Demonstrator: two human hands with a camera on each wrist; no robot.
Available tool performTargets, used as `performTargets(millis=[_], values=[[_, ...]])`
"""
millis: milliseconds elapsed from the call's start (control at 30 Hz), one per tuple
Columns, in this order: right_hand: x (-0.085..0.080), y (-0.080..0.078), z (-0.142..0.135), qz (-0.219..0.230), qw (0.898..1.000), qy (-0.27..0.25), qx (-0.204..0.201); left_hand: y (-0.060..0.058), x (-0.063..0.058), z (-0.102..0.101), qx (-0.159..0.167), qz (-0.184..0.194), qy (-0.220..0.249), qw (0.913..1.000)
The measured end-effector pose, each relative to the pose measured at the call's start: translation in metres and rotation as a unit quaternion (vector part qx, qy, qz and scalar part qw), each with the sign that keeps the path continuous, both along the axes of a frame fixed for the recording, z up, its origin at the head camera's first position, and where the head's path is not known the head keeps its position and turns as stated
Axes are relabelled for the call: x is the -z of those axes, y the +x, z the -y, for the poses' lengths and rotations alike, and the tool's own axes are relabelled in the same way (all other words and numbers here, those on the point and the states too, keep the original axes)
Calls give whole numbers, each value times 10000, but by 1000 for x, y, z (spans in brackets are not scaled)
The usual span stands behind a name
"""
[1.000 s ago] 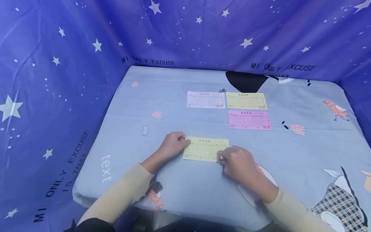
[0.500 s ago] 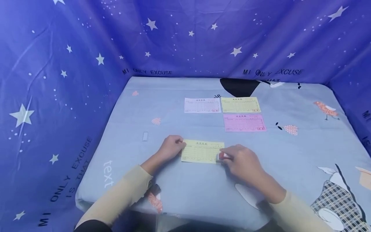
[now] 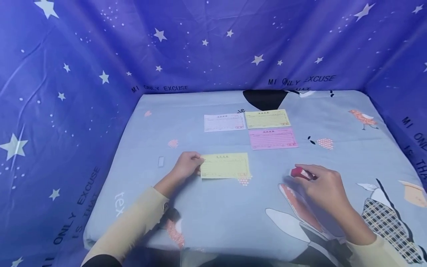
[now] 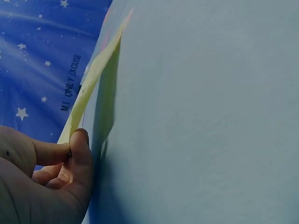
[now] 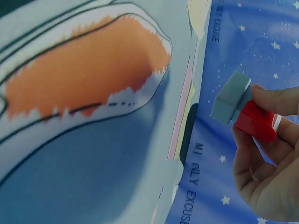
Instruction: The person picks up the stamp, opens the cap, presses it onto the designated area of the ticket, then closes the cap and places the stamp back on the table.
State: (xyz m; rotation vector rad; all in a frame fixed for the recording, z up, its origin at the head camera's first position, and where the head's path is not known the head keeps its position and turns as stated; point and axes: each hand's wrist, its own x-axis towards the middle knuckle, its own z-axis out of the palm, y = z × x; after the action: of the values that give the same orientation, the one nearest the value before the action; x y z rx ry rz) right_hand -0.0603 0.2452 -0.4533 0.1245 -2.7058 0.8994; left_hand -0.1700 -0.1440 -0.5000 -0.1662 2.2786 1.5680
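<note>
My left hand (image 3: 187, 164) pinches the left edge of a yellow receipt slip (image 3: 224, 167) between thumb and finger. In the left wrist view the slip (image 4: 93, 77) is raised off the cloth, with a gap beneath it. A small red mark shows at its lower right corner. Farther right, my right hand (image 3: 325, 185) grips a red stamp (image 3: 301, 173) above the table. The right wrist view shows the red body of the stamp (image 5: 256, 122) between thumb and fingers, its grey block end pointing away from the palm.
Behind the held slip lie a white slip (image 3: 224, 123), another yellow slip (image 3: 268, 119) and a pink slip (image 3: 272, 139), with red marks at their lower right corners. A grey-blue printed cloth (image 3: 186, 211) covers the table. Purple starry curtains (image 3: 186, 48) surround it.
The stamp, held in my right hand, has moved off the yellow slip's lower right corner and away to the right. My left hand has lifted the slip, and a red mark now shows there.
</note>
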Motion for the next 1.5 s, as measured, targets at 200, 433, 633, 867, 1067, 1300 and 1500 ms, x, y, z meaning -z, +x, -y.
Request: performTargets(millis=[200,433,633,867,1067,1300,1500], values=[[1,3,-2,142,9999,-78,29,-14,-2,3,-156,9,116,9998],[6,6,-1,252,9996,-82,34,-29,-4,2,-208,-81,104,9997],[13,12,-1,411,9991,-75,90,-43,-2,-1,-200,-118,66,9997],[17,13,-2,328,9994,-21,83,-64,-1,-9,-237,-183,-33,9995],[18,13,-3,210,9998,23,64,-78,-2,-14,-76,-255,-451,9986],[17,12,-1,234,9997,-2,71,-84,3,-14,58,-398,-739,9965],[18,11,1,316,9995,-19,71,-86,1,-17,70,-430,-847,9955]])
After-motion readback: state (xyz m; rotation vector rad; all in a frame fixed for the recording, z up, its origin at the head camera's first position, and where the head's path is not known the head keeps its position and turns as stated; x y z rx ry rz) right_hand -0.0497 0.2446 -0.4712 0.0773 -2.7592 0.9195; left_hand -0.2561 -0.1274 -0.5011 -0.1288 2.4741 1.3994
